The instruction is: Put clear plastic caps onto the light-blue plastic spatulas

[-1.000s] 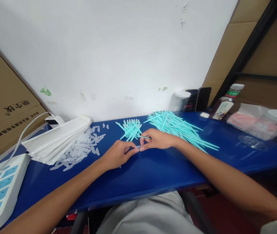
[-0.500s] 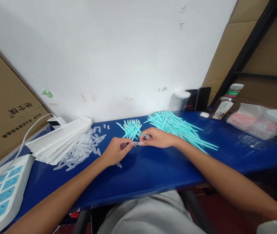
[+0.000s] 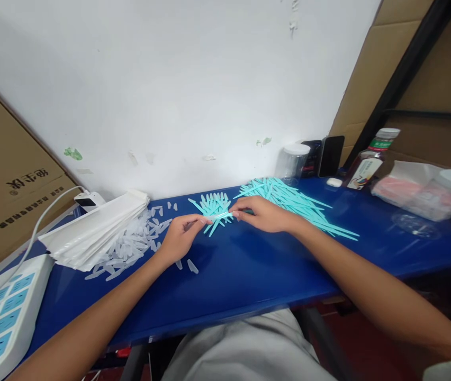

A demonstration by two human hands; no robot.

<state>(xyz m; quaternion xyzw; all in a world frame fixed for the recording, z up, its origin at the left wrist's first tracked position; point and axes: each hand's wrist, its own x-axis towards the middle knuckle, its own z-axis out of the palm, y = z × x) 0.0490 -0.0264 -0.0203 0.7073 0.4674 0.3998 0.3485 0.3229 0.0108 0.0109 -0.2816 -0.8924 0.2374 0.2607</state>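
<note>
My left hand [image 3: 181, 238] pinches the left end of a small translucent cap [image 3: 210, 217] between thumb and fingertips. The fingers of my right hand [image 3: 263, 213] are closed on the right end of a slim turquoise stick [image 3: 225, 214]. Cap and stick lie in one line between the hands; how far one sits over the other is too small to tell. Just behind them is a small pile of turquoise sticks with translucent-capped ends [image 3: 214, 200]. A bigger heap of turquoise sticks [image 3: 285, 198] spreads behind my right hand. Loose translucent caps [image 3: 132, 246] lie left of my left hand.
White sleeves [image 3: 94, 227] are stacked at the left, near a power strip [image 3: 9, 312] and a cabled white device [image 3: 89, 200]. A lidded clear jar [image 3: 294, 163], phones [image 3: 331, 156], a bottle [image 3: 372, 159] and a pink-filled bag [image 3: 416, 190] stand at the right. The wall rises behind the blue table [image 3: 241, 286].
Both hands have moved slightly up toward the small pile and a little apart. The stick, angled across my right fingers before, now lines up with the cap. Two loose caps show below my left hand.
</note>
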